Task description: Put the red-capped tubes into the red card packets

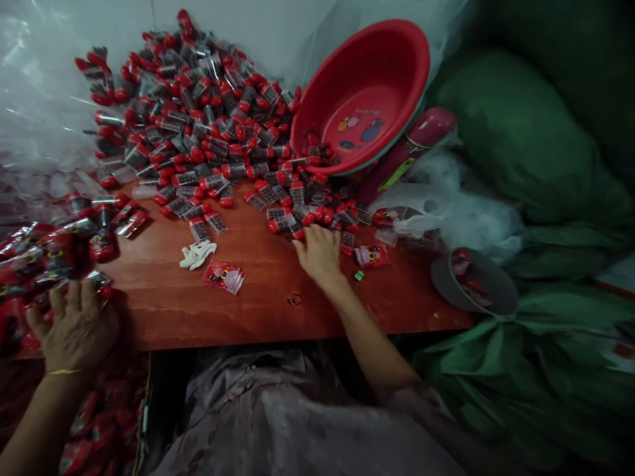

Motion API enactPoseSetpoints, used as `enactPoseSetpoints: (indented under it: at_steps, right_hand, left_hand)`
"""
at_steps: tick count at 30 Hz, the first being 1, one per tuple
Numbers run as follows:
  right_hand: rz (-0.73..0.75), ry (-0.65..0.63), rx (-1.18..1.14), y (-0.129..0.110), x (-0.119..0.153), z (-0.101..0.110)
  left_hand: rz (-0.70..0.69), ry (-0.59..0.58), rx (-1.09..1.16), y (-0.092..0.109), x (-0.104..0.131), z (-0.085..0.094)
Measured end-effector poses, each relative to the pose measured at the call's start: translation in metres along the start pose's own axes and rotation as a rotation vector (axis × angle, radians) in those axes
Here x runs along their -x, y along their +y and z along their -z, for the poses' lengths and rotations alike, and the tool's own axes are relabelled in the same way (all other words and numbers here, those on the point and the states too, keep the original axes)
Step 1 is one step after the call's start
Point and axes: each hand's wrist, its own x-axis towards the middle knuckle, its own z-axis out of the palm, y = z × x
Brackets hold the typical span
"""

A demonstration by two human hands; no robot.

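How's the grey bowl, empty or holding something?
Holding something: red items lie inside the grey bowl, with bare inner wall showing beside them.

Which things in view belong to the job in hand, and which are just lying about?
Apparently in the job:
red-capped tubes, at the right hand
red packets, at the left hand

Apparently just lying about:
bottle
plastic bag
green sacks
white bits

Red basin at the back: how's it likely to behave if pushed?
Red basin: apt to slide or tip, since it sits tilted. Probably light for its size, as it looks like moulded plastic. The red-capped containers at its lower rim would likely shift or tumble with it, lying loose there.
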Motion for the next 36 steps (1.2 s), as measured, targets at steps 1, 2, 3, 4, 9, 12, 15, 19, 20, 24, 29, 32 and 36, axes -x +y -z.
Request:
enactPoseSetpoints:
  at_steps: [1, 2, 3, 4, 9, 12, 15, 19, 20, 24, 29, 32, 36]
  right_hand:
    - [-0.107, 0.032, 0.043, 0.018, 0.002, -0.002]
    - [-0.151, 0.038, 0.066, 0.032, 0.006, -0.006]
    - [-0.153, 0.033, 0.08, 0.043, 0.01, -0.01]
    - [-0.146, 0.034, 0.089, 0.049, 0.014, -0.014]
    - [-0.057, 0.054, 0.079, 0.026, 0.019, -0.025]
    - [0.159, -0.044, -0.056, -0.017, 0.015, -0.026]
    - [0.438, -0.164, -0.18, -0.059, 0.015, -0.032]
    - [0.612, -0.273, -0.228, -0.091, 0.018, -0.044]
    - [0.62, -0.287, -0.238, -0.094, 0.02, -0.047]
    - [0.6, -0.256, -0.274, -0.096, 0.026, -0.052]
    - [0.531, -0.119, -0.324, -0.09, 0.033, -0.05]
    - [0.509, -0.037, -0.389, -0.089, 0.037, -0.041]
    - [0.432, 0.028, -0.537, -0.092, 0.044, -0.027]
  left_hand:
    - [0.006, 0.04, -0.032, 0.003, -0.001, 0.001]
    - [0.0, 0.102, -0.055, 0.008, -0.002, 0.001]
    - [-0.035, 0.152, -0.047, 0.016, -0.002, 0.0]
    - [-0.081, 0.187, -0.021, 0.027, -0.002, -0.002]
    - [-0.3, 0.024, 0.075, 0.103, -0.002, -0.035]
    - [-0.287, -0.074, 0.097, 0.133, -0.001, -0.057]
    - [-0.201, -0.051, 0.125, 0.138, 0.004, -0.067]
    - [-0.151, -0.06, 0.115, 0.127, 0.013, -0.068]
    - [-0.152, -0.077, 0.111, 0.126, 0.015, -0.067]
    - [-0.116, -0.08, 0.13, 0.129, 0.021, -0.06]
    - [0.011, 0.034, 0.31, 0.142, 0.019, -0.043]
    - [0.115, 0.002, 0.552, 0.15, 0.015, -0.039]
    - [0.292, -0.077, 1.025, 0.16, 0.004, -0.048]
